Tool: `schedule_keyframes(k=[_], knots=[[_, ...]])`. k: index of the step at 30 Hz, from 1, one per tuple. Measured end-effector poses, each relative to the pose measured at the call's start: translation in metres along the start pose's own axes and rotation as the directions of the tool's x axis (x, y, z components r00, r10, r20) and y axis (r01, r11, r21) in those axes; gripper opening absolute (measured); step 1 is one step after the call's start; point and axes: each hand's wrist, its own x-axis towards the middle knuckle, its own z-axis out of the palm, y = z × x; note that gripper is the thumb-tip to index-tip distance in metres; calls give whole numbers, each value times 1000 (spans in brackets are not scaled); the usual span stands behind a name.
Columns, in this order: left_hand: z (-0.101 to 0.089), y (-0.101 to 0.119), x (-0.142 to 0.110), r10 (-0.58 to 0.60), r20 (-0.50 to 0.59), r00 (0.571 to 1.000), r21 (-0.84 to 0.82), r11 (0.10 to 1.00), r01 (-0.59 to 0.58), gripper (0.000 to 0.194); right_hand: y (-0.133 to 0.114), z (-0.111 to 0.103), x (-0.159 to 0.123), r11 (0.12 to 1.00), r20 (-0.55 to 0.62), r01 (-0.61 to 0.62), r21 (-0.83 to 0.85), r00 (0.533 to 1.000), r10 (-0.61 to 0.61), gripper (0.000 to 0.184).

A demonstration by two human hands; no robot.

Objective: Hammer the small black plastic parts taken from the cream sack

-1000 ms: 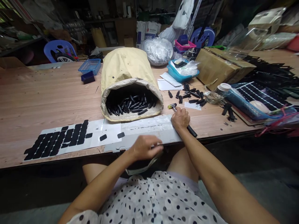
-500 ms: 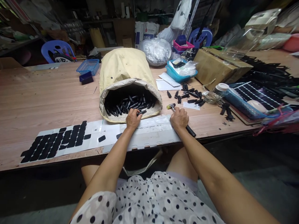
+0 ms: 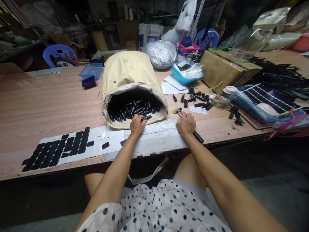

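Left hand (image 3: 137, 125) was blurred over the counter (image 3: 60, 100) edge a second ago; now it's up at the mouth of the sack (image 3: 130, 69), same spot as half a second back. Fingers look pinched on one black piece (image 3: 146, 118) at the front lip, so I read this as a pick from the sack. Right hand (image 3: 186, 123) hasn't shifted: wrapped around the hammer (image 3: 198, 136), resting near the counter's front edge, yellow-tipped head pointing away. Count: 1 hammer, 1 sack, 1 piece at the left fingers. Pieces inside the sack overlap, can't count. Loose black pieces (image 3: 199, 105) right of the sack: over ten, overlapping, no exact number. Black pads (image 3: 105, 145): two stand apart on the white sheet, one partly behind the left arm; the rest are packed too tight to tally.
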Motion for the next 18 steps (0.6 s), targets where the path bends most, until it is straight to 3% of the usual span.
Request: schedule_keyframes(k=[18], knots=[[-2, 1, -4, 72, 18, 997, 47, 996, -73, 14, 1, -1, 0, 1000, 11, 3, 17, 1000, -4, 36]])
